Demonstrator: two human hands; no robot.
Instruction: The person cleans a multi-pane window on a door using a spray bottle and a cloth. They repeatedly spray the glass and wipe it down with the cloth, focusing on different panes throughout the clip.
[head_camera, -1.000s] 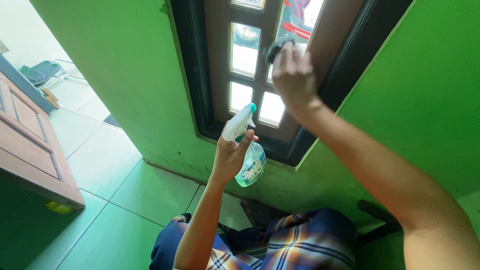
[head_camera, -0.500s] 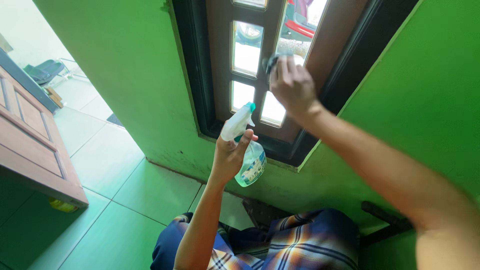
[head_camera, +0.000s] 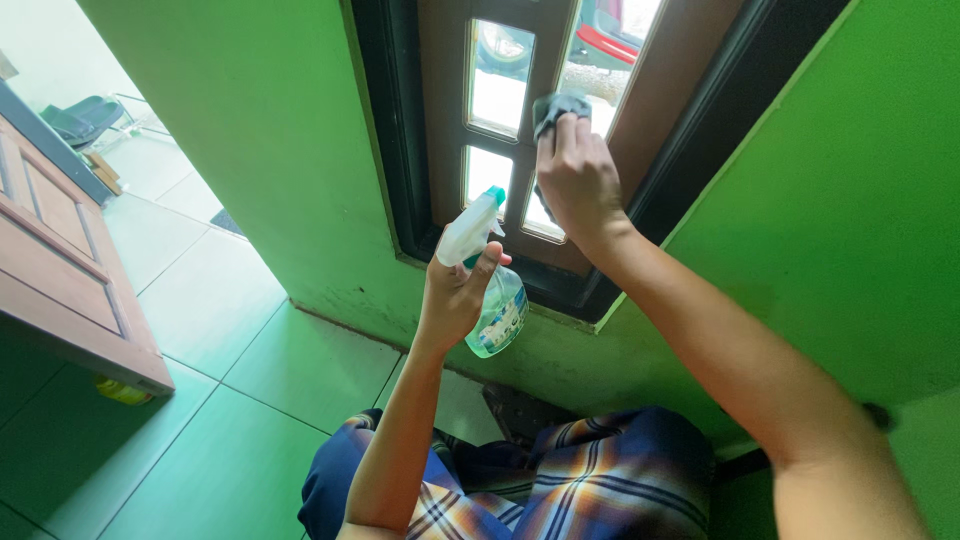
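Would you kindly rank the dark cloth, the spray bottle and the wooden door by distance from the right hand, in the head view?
1. Dark cloth: pressed under the right hand.
2. Spray bottle: lower left, in the left hand.
3. Wooden door: far left.

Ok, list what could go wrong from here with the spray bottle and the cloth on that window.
1. The left hand grips the spray bottle by its neck, body hanging free; it could slip and drop onto the tiled floor.
2. The right hand presses the dark cloth on a small glass pane; hard pressure might stress the glass.
3. Spray running down could wet the tiles and make them slippery.
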